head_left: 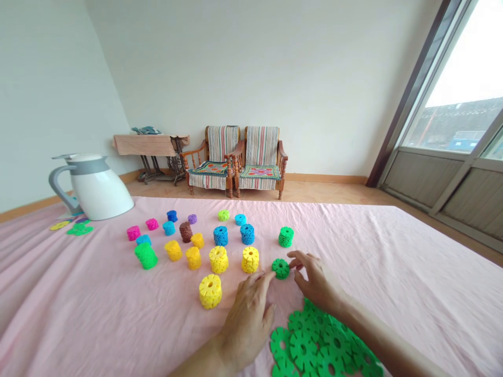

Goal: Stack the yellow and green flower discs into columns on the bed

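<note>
Pink cloth (412,277) | coloured stacks (218,264) stand, centre-left | our left hand (250,302) and right hand (316,277), half-open, flank a low green stack (280,274) | green discs (314,343) lie unstacked, lower right

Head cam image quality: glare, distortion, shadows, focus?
Head view throughout: window blown out; wide-angle stretch leans the door frame; shadows on the pink cloth soft; green stack between left hand and right hand sharp enough to show notches.
</note>
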Tool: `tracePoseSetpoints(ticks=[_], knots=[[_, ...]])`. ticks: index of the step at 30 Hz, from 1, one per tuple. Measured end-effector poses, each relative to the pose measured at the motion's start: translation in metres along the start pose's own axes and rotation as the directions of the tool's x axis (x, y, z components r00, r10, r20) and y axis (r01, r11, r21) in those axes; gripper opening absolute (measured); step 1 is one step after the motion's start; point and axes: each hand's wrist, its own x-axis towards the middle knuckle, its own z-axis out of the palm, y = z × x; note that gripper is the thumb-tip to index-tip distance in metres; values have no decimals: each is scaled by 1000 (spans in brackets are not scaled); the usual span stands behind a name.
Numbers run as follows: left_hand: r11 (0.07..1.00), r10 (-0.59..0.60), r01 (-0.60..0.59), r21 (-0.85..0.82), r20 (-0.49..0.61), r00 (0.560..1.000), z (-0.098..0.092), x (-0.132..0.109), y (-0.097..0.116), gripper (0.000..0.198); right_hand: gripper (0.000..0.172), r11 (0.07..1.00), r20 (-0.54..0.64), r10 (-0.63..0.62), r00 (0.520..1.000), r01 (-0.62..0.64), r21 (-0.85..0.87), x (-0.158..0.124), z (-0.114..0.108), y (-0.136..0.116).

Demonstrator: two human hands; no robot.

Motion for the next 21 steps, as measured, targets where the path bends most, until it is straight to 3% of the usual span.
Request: tracePoseSetpoints(ticks=[12, 16, 18, 19, 21], knots=[[999, 32, -32, -7, -18, 999, 3, 1, -3, 60, 41, 1000, 28, -3, 1000, 4, -16, -3, -4, -10], [999, 31, -31, -33, -19, 999, -1, 2, -2, 59, 32, 1000, 37, 8, 999, -7, -16, -1, -18, -14], [998, 19, -20, -58, -28, 999, -3, 2, -1, 57, 24, 1000, 122, 3, 993, -2, -6, -1, -36, -22], [997, 14, -17, -71, -34, 999, -4, 2, -1, 56, 23, 1000, 219, -15, 976, 13, 11, -3, -46, -28], [996, 12, -15, -90, -42, 999, -4, 2, -1, 52, 27, 998, 414, -51, 909, 28, 61, -8, -68, -42]])
